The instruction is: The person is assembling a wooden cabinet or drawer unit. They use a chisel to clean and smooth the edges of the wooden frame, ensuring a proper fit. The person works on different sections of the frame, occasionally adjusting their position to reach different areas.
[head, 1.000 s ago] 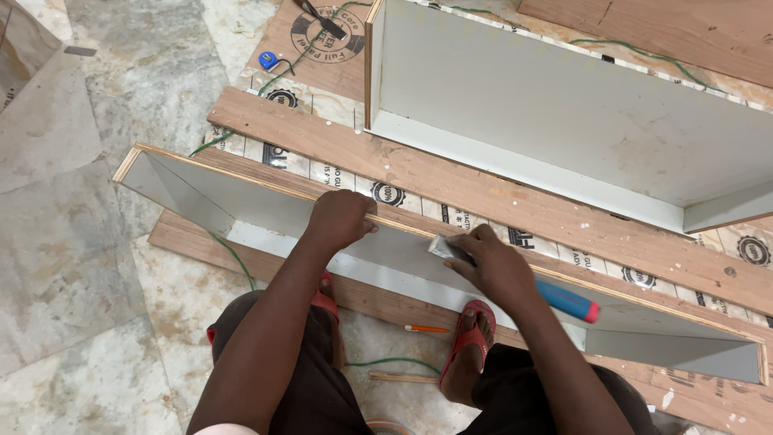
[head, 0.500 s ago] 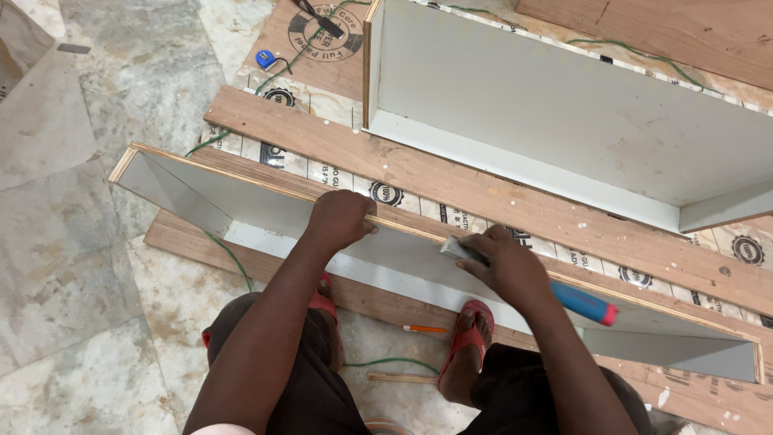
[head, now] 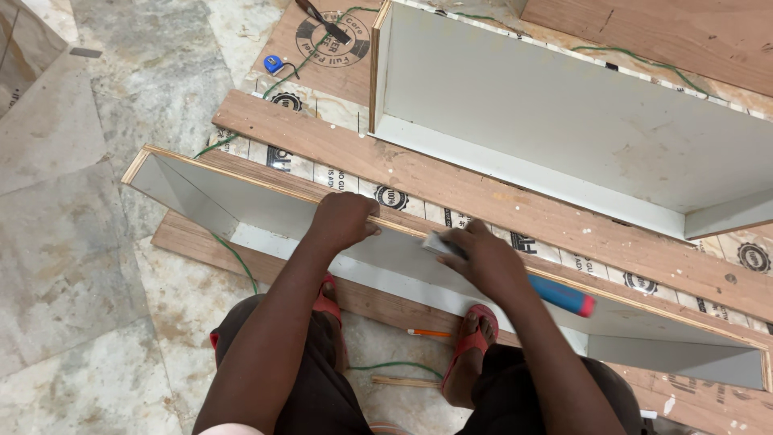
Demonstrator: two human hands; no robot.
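My left hand rests curled over the top edge of a long, shallow grey laminated box with raw plywood edges, lying on the floor in front of me. My right hand grips a tool with a blue handle and red end cap. Its flat grey working end lies against the same top edge, just right of my left hand. The tool looks motion-blurred. My knees and feet in red sandals are below the box.
A long wooden plank lies behind the box on printed plywood sheets. A larger grey open box stands beyond it. A blue tape measure, a green cord and an orange pencil are nearby. Stone floor tiles spread to the left.
My right hand slid the tool a little to the right along the box edge, then back to the left. My left hand stayed in place on the edge.
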